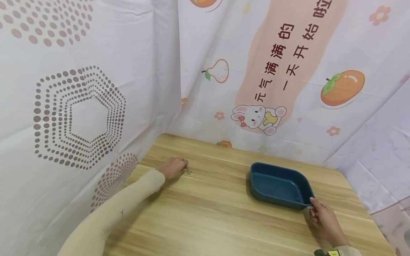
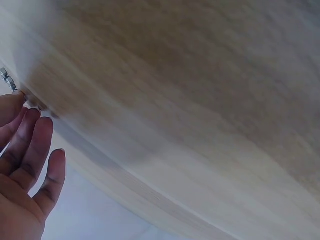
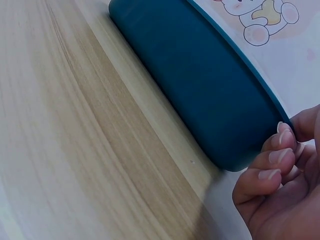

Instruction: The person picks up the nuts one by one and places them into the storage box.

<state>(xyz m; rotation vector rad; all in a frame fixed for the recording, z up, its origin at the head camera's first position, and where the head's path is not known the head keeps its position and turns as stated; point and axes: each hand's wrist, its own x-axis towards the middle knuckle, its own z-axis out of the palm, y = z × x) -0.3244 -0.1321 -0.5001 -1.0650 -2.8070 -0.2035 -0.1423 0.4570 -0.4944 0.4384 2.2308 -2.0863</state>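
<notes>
Right hand [image 1: 325,217] pinches near-right corner of open dark-teal round-cornered tray [image 1: 278,186]; left hand [image 1: 173,168] pinches small silvery metal piece [image 2: 8,79], left of tray.
Fingers partly obscure metal piece, shape unclear; tray on wood-grain table [image 1: 205,213]; behind tray, white fruit-print curtain [image 1: 294,81] reads "一天开始啦".

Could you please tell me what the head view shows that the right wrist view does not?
Only the head view shows the left grip, holding a small silvery metallic item, and the inside of the dark teal rounded tray. Only the right wrist view shows the palm side of the right grip. Both show the tray, pale wooden tabletop and white rabbit-printed curtain.
</notes>
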